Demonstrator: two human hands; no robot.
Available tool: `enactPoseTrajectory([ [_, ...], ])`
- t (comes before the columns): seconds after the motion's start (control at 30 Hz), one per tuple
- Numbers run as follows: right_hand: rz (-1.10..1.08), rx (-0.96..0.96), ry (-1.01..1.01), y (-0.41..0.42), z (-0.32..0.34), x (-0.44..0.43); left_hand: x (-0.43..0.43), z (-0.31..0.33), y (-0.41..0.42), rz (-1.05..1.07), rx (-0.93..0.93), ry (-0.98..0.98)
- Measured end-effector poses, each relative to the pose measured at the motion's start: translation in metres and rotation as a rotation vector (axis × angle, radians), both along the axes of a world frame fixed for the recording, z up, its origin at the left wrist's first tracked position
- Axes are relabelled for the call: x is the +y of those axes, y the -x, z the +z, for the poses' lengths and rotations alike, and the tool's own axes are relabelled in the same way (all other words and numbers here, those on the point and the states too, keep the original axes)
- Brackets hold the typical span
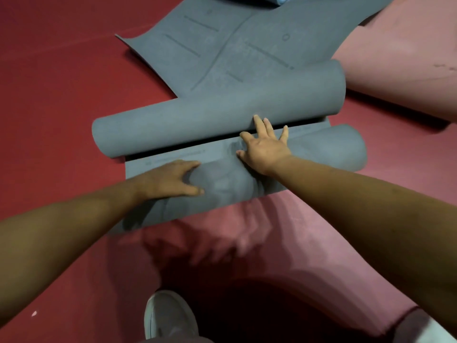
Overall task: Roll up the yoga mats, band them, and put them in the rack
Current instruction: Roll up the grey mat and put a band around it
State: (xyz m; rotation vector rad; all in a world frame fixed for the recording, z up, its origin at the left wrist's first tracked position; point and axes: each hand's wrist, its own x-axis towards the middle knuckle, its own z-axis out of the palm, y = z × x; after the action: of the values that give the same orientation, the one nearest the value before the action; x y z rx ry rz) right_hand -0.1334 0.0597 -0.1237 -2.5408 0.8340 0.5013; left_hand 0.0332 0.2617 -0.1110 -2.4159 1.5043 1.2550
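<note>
A grey yoga mat [222,58] lies on the red floor, its far part flat with printed lines. A raised fold of the mat [197,120] curls across the middle like a loose tube. The near end forms a loose, wrinkled roll [321,149]. My left hand [170,179] presses on the left part of that near roll, fingers curved over it. On the roll's middle lies my right hand [265,144], flat with fingers spread, fingertips touching the raised fold.
A pink mat [247,231] lies under the grey one and runs toward me. More pink mat [408,58] shows at the upper right. A light blue object [284,0] peeks in at the top edge. A white shoe [168,315] stands at the bottom.
</note>
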Motion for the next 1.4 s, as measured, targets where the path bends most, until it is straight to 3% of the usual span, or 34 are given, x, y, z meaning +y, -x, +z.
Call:
enactPoseTrajectory([
  [0.1,-0.015,-0.005,-0.015,0.002,0.010,0.013,-0.007,-0.008,0.009,-0.145,-0.008,-0.060],
  [0.23,0.223,0.025,0.132,0.024,0.016,0.035,-0.025,-0.006,-0.012,-0.087,0.150,-0.155],
  [0.37,0.379,0.199,0.193,0.016,0.014,0.026,-0.015,-0.014,-0.020,-0.118,-0.135,-0.051],
  [0.43,0.352,0.192,0.128,-0.002,0.014,0.012,0.000,-0.016,-0.023,-0.072,-0.275,0.092],
  [0.5,0.325,0.210,0.043,-0.017,0.017,0.000,0.011,-0.014,-0.024,0.011,-0.293,0.181],
  [0.63,0.330,0.236,0.015,-0.023,0.020,-0.003,0.014,-0.010,-0.013,-0.145,-0.307,-0.038],
  [0.77,0.328,0.215,0.038,-0.018,0.021,0.001,0.007,-0.006,-0.014,-0.186,-0.358,-0.039],
  [0.97,0.361,0.343,-0.135,0.014,0.025,0.003,0.020,-0.005,0.020,-0.196,-0.156,-0.032],
  [1.13,0.321,0.331,-0.173,0.017,0.025,0.000,0.011,0.000,0.013,-0.166,0.070,-0.123],
  [1.27,0.273,0.267,-0.153,0.016,0.021,-0.002,0.003,-0.002,-0.005,-0.305,-0.166,-0.158],
  [1.4,0.167,0.147,-0.057,0.013,0.020,-0.012,-0.003,0.014,-0.034,-0.196,-0.251,-0.012],
])
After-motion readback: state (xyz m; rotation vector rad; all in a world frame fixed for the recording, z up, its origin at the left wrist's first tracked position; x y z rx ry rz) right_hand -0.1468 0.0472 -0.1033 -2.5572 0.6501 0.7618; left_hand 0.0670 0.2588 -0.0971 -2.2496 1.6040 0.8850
